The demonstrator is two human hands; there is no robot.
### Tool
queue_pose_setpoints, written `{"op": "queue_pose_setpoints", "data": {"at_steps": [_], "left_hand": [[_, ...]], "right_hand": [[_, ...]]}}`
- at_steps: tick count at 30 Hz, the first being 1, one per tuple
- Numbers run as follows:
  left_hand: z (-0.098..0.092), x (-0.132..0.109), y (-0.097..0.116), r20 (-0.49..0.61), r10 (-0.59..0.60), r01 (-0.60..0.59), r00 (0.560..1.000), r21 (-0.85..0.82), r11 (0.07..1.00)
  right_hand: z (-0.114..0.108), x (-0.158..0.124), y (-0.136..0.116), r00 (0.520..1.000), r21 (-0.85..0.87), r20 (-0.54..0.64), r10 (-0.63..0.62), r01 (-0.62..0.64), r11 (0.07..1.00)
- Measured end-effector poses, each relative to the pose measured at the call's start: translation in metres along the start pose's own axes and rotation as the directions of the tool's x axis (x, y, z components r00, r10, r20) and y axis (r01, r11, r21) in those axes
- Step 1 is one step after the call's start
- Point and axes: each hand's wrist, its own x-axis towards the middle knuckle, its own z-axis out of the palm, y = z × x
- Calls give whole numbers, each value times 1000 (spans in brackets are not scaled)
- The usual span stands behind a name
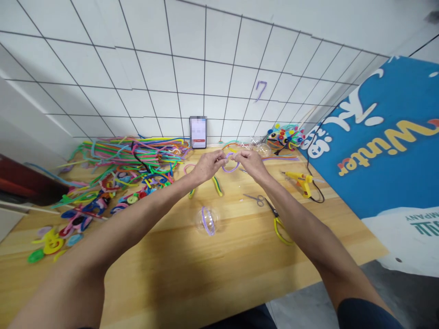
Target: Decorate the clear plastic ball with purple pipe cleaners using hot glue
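Observation:
Both my arms reach out over a wooden table [212, 274]. My left hand [206, 165] and my right hand [249, 163] meet above the far middle of the table, fingers pinched on the ends of a purple pipe cleaner [230, 167] that is bent into a loop hanging between them. A clear plastic ball [207, 220] with a purple ring inside lies on the table nearer to me, below the hands. A green and yellow bent pipe cleaner [216, 186] rests just under my left hand.
A big heap of coloured pipe cleaners [133, 157] covers the table's left. Yellow-handled scissors [279, 224], small scissors [255, 198] and a yellow glue gun [301, 181] lie right. A phone [198, 132] leans on the gridded wall. A blue banner [384, 141] stands right.

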Motion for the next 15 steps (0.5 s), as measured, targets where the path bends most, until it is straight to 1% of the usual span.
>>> {"op": "queue_pose_setpoints", "data": {"at_steps": [2,3,7,9,11,15], "left_hand": [[0,1,-3,34,-39,41,999,-48,998],[0,1,-4,47,-58,62,997,-67,996],[4,4,-7,85,-121,135,989,-188,973],[6,4,-5,87,-141,159,986,-254,954],[7,4,-4,80,-158,175,984,-304,937],[11,5,-2,26,-182,179,983,-370,912]], "right_hand": [[0,-1,0,1000,-2,22,-17,17,1000],[0,-2,0,999,-30,28,-32,32,999],[2,-8,-2,988,-202,49,-148,155,967],[4,-11,-2,980,-249,61,-191,201,947],[6,-13,-2,979,-270,63,-193,203,941],[11,-17,-1,991,-242,25,-134,136,961]]}}
